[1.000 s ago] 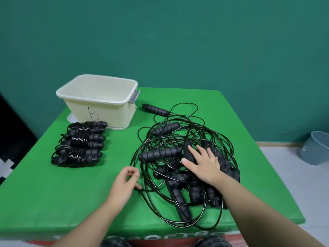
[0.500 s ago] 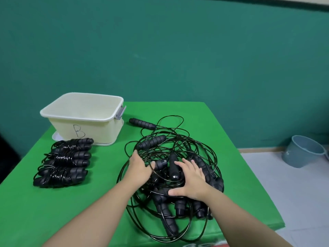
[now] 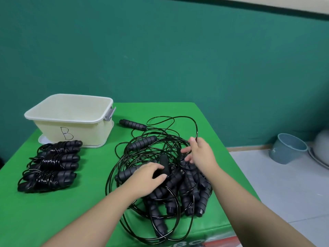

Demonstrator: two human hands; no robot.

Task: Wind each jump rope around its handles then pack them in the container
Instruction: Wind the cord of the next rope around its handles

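A tangled heap of black jump ropes is spread on the green worktop, to the right of a cream container marked "B". One handle in the middle of the heap is gripped by the left hand, its fingers curled round it. A loop of cord is pinched at the far side of the heap by the right hand, the other fingers spread loosely. Three wound ropes are laid just in front of the container, which appears empty. The gripped handle would best be lifted slowly while its cord is traced and freed from neighbouring loops, so that knots are not tightened.
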